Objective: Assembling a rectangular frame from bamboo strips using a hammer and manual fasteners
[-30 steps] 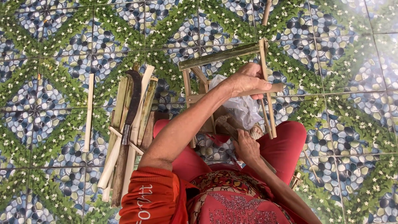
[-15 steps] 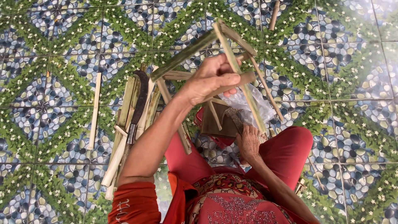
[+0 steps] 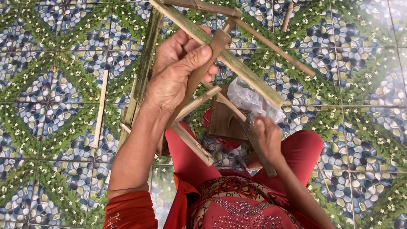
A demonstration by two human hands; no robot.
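Her left hand (image 3: 178,72) had a closed grip around a bamboo frame (image 3: 220,55), lifted above her lap. Her right hand (image 3: 267,135) clasped a dark-handled tool (image 3: 258,148) beside a plastic bag (image 3: 252,99).

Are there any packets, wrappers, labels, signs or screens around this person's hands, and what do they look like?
Clear plastic bag: crumpled, see-through with whitish glints, lying on a dark brown wooden block in the lap, just above the right hand and under the bamboo frame held up by the left hand.
Labels, signs, screens: none in view on the patterned tile floor.
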